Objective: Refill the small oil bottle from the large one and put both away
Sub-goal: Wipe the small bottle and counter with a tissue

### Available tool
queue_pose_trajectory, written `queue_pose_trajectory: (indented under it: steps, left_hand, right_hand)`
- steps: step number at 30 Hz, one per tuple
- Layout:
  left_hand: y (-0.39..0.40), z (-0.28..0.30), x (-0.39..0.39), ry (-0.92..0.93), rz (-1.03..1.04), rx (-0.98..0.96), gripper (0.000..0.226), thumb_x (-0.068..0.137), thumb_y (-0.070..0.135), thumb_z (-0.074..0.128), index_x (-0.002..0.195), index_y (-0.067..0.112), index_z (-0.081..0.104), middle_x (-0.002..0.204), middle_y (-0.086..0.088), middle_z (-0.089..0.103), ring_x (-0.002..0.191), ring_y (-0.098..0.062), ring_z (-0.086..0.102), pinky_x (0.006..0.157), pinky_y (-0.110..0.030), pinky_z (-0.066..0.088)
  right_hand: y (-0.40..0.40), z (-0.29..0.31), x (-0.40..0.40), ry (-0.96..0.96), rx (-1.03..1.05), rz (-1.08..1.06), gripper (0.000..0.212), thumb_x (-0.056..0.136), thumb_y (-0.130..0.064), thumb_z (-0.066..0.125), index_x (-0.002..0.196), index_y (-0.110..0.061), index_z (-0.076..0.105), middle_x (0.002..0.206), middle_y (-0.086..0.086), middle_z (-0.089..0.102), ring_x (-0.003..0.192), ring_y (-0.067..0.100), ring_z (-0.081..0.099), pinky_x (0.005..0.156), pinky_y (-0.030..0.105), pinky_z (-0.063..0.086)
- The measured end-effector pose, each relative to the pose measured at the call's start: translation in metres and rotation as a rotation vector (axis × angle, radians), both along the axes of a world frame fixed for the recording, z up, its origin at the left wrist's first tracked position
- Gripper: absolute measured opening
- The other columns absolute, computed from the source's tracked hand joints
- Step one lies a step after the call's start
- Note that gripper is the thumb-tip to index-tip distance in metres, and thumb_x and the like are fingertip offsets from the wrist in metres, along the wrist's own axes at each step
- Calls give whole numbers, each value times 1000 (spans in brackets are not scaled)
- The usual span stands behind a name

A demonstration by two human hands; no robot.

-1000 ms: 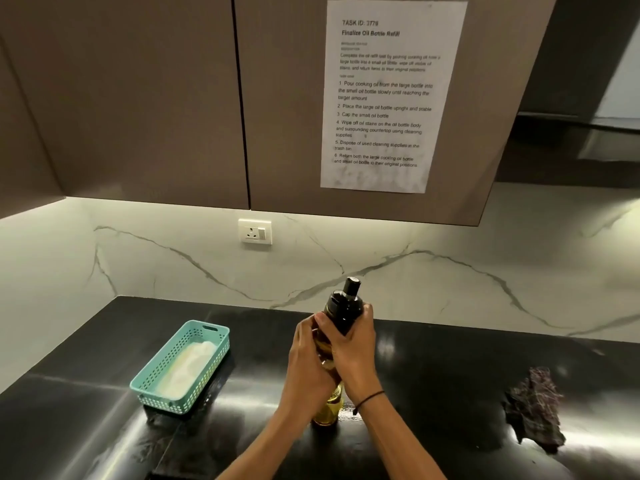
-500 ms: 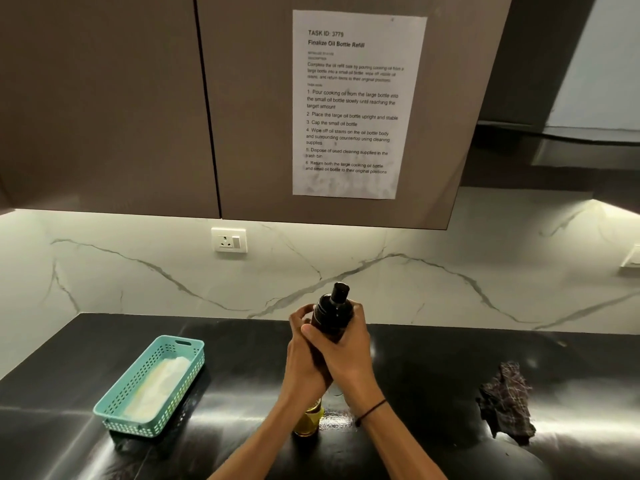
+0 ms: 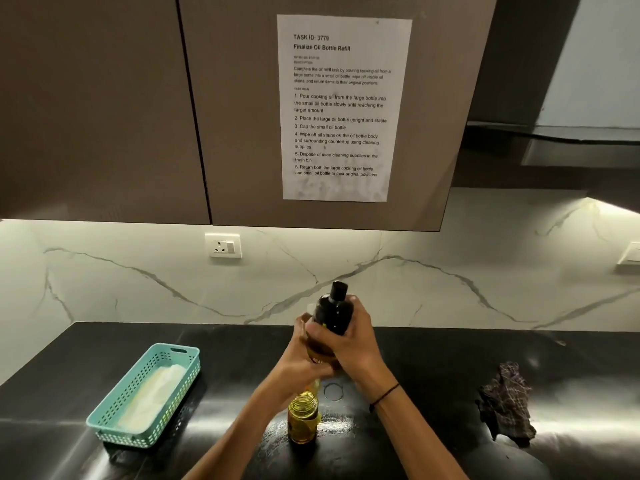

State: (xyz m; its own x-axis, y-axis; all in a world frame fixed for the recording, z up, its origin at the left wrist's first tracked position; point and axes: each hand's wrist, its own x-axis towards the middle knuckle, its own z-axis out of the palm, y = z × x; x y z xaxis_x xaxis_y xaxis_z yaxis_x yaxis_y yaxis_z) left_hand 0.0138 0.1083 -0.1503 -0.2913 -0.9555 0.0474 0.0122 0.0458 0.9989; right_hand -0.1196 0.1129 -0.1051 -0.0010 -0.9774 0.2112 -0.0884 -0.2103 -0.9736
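Note:
The small oil bottle (image 3: 302,421) stands on the black countertop (image 3: 433,368), its clear lower body holding yellow oil. Its black pump cap (image 3: 334,311) sticks up above my hands. My left hand (image 3: 300,362) wraps round the bottle's middle from the left. My right hand (image 3: 354,344) grips the black cap from the right, a thin black band on its wrist. The bottle's middle is hidden by my fingers. The large oil bottle is not in view.
A teal slotted basket (image 3: 177,348) with white cloth or paper inside sits at the left. A crumpled dark checked rag (image 3: 507,401) lies at the right. A faint ring mark (image 3: 333,391) shows behind the bottle. Wall cabinets with a task sheet (image 3: 341,105) hang overhead.
My head has shifted, so the scene sits differently in view. Both hands stay on the bottle where it stands, and my right hand's hold on the black cap has shifted a little.

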Motion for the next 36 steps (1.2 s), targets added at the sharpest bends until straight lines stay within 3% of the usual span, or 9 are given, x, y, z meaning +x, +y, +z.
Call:
queue_pose_trajectory:
  steps: [3, 8, 11, 15, 19, 25, 30, 33, 36]
  left_hand:
    - [10, -17, -29, -177, 311, -222, 96, 72, 7, 95, 139, 31, 31, 111, 4, 72, 97, -4, 75, 79, -21, 61]
    - [11, -12, -50, -195, 529, -259, 79, 84, 27, 88, 130, 50, 27, 108, 18, 69, 92, 2, 72, 75, -27, 64]
    - [2, -2, -42, -142, 356, -236, 104, 75, 12, 93, 148, 35, 22, 118, 13, 68, 103, 0, 72, 87, -28, 62]
    - [-2, 12, -19, -23, -18, -122, 95, 73, -19, 79, 144, 27, 36, 122, -23, 63, 101, -16, 75, 83, -33, 63]
    - [-5, 20, -7, -27, -216, 10, 83, 76, -33, 68, 143, 9, 44, 115, -14, 65, 98, -13, 77, 81, -28, 60]
    - [-5, 9, -22, -35, 21, -152, 96, 72, -21, 78, 144, 22, 33, 109, -10, 68, 92, -15, 77, 77, -32, 63]
    - [11, -7, -56, -235, 402, -303, 95, 82, 17, 89, 149, 34, 24, 115, 10, 69, 98, -2, 71, 84, -25, 61]
    - [-2, -2, -52, -153, 278, -265, 108, 77, 10, 93, 152, 33, 19, 115, 14, 68, 102, 2, 71, 87, -20, 60]
    - [-12, 5, -36, -26, 49, -143, 102, 70, -13, 83, 148, 25, 29, 121, -12, 68, 103, -26, 76, 89, -48, 64]
  right_hand:
    - [-4, -5, 3, -107, 8, -137, 48, 77, -15, 89, 112, -18, 56, 105, 2, 69, 97, 14, 70, 81, 24, 59]
    - [3, -5, 4, -47, -13, -108, 57, 74, -14, 91, 117, -19, 54, 105, -5, 66, 93, -2, 66, 73, 10, 53]
    - [0, 6, -13, 17, 13, 1, 57, 74, -15, 91, 118, -22, 55, 108, -7, 66, 97, 3, 67, 73, 12, 55]
    - [-4, 13, -35, -24, 38, 163, 52, 69, -7, 93, 112, -15, 65, 106, 4, 72, 104, 19, 70, 90, 34, 60]
    - [-1, 14, -40, -35, 43, 233, 46, 73, -2, 90, 111, -15, 66, 103, 0, 73, 102, 18, 70, 93, 38, 60]
    - [4, 12, -21, -44, 14, -55, 49, 75, -11, 90, 113, -18, 59, 105, -4, 68, 97, 7, 68, 81, 23, 58]
    - [5, 4, -5, -101, 8, -224, 56, 72, -19, 92, 115, -20, 57, 106, -3, 69, 99, 10, 69, 88, 31, 60]
    - [5, 7, -12, -58, 12, -186, 56, 72, -16, 92, 115, -22, 57, 106, -6, 68, 101, 9, 67, 83, 24, 57]
    - [0, 19, -34, -24, 50, 20, 52, 72, -12, 92, 114, -20, 63, 108, -1, 70, 105, 16, 69, 90, 33, 60]
